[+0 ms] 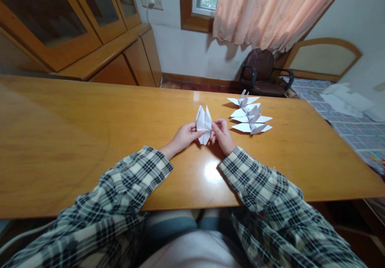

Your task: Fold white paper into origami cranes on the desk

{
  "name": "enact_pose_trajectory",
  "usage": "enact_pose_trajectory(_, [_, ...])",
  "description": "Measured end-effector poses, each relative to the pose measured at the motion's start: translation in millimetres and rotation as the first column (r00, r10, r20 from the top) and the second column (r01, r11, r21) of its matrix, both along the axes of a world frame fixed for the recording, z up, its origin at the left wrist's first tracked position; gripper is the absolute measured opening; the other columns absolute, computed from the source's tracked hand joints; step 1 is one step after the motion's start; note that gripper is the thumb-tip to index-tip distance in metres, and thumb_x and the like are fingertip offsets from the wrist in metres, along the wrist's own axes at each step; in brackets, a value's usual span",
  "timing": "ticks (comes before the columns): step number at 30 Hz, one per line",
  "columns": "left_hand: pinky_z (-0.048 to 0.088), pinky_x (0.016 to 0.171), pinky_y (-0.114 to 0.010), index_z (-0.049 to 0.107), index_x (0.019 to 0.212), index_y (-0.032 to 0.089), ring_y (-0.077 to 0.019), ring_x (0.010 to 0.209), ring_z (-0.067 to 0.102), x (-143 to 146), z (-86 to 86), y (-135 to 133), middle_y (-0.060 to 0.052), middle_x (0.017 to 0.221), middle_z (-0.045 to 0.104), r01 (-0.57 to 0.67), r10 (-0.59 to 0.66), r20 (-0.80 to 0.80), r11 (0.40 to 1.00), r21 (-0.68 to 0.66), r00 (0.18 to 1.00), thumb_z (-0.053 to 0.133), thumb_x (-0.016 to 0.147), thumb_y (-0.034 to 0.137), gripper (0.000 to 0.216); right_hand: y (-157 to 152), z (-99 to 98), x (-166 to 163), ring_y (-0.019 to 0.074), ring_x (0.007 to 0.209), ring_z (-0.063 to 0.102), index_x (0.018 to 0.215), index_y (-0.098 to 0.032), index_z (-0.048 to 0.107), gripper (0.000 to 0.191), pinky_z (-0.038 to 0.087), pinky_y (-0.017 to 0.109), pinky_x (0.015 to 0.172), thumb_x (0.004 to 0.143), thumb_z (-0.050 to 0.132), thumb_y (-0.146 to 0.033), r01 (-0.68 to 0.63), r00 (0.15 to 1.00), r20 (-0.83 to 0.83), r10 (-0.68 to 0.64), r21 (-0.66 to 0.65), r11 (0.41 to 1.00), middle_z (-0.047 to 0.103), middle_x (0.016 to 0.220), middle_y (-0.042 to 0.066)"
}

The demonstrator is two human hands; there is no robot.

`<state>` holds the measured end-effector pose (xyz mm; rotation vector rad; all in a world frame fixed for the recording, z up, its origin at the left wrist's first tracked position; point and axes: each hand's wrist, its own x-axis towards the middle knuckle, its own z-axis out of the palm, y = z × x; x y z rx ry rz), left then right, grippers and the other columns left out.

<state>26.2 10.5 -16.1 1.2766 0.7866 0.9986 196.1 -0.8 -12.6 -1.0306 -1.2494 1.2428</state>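
Note:
A white folded paper (204, 119) stands upright between my hands over the table, with two points at its top and a narrower end below. My left hand (187, 136) grips it from the left, the thumb lying across its lower front. At its right edge, my right hand (221, 135) pinches the paper with thumb and bent fingers. Part of the fingers behind the paper is hidden. To the right of my hands, several finished white paper cranes (251, 127) sit in a row running away from me, wings spread and overlapping.
The long wooden table (75, 140) spans the view, its near edge at my lap. Beyond it are a wooden cabinet (120, 59), a brown armchair (261, 69) and a pink curtain (264, 11). A bed with a checked cover (345, 127) lies at the right.

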Motion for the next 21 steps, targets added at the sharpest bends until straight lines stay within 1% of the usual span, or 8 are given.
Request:
enact_pose_trajectory(3, [0.055, 0.079, -0.033, 0.065, 0.103, 0.011, -0.0214, 0.087, 0.07, -0.1, -1.9, 0.8, -0.01, 0.099, 0.074, 0.003, -0.003, -0.022, 1.0, 0.015, 1.0, 0.078, 0.072, 0.042, 0.045, -1.7, 2.4, -0.3, 0.0069, 0.035, 0.04, 0.092, -0.025, 0.043, 0.051, 0.029, 0.02, 0.033, 0.077, 0.063, -0.069, -0.093, 0.99, 0.103, 0.095, -0.02, 0.995, 0.046, 0.053, -0.012])
enact_pose_trajectory(7, [0.055, 0.081, -0.033, 0.065, 0.103, 0.011, -0.0219, 0.09, 0.07, -0.4, -3.0, 1.7, -0.009, 0.103, 0.074, 0.004, -0.003, -0.027, 0.999, 0.043, 1.0, 0.077, 0.073, 0.041, 0.044, -2.3, 7.0, 0.3, 0.0074, 0.04, 0.042, 0.082, -0.022, 0.052, 0.051, 0.03, 0.023, 0.037, 0.077, 0.063, -0.071, -0.175, 0.964, 0.2, 0.176, -0.022, 0.984, 0.048, 0.053, -0.008])
enact_pose_trajectory(10, [0.056, 0.08, -0.033, 0.064, 0.102, 0.011, -0.0212, 0.087, 0.07, -0.6, -1.9, 1.5, -0.009, 0.1, 0.074, 0.015, -0.012, -0.041, 0.998, 0.064, 0.999, 0.076, 0.073, 0.041, 0.043, -1.4, 8.8, 0.4, 0.0075, 0.042, 0.04, 0.08, -0.021, 0.054, 0.053, 0.03, 0.023, 0.038, 0.077, 0.061, -0.073, -0.193, 0.96, 0.203, 0.192, -0.014, 0.981, 0.046, 0.052, -0.008])
enact_pose_trajectory(16, [0.056, 0.077, -0.033, 0.064, 0.103, 0.011, -0.0213, 0.085, 0.07, -1.2, -1.1, 0.7, -0.009, 0.1, 0.073, 0.018, -0.014, -0.063, 0.998, 0.067, 0.998, 0.076, 0.074, 0.046, 0.048, -1.5, 10.1, 1.8, 0.0077, 0.042, 0.039, 0.086, -0.018, 0.059, 0.057, 0.029, 0.024, 0.039, 0.077, 0.06, -0.074, -0.204, 0.953, 0.224, 0.205, -0.029, 0.979, 0.044, 0.051, -0.008])
enact_pose_trajectory(21, [0.055, 0.074, -0.03, 0.064, 0.102, 0.012, -0.0197, 0.082, 0.069, -1.3, 0.3, -0.1, -0.008, 0.093, 0.073, 0.011, -0.009, -0.036, 0.999, 0.053, 0.999, 0.076, 0.074, 0.05, 0.049, -2.0, 9.2, 3.1, 0.008, 0.042, 0.039, 0.078, -0.018, 0.059, 0.058, 0.028, 0.024, 0.04, 0.079, 0.055, -0.076, -0.224, 0.938, 0.266, 0.222, -0.024, 0.974, 0.043, 0.049, -0.007])
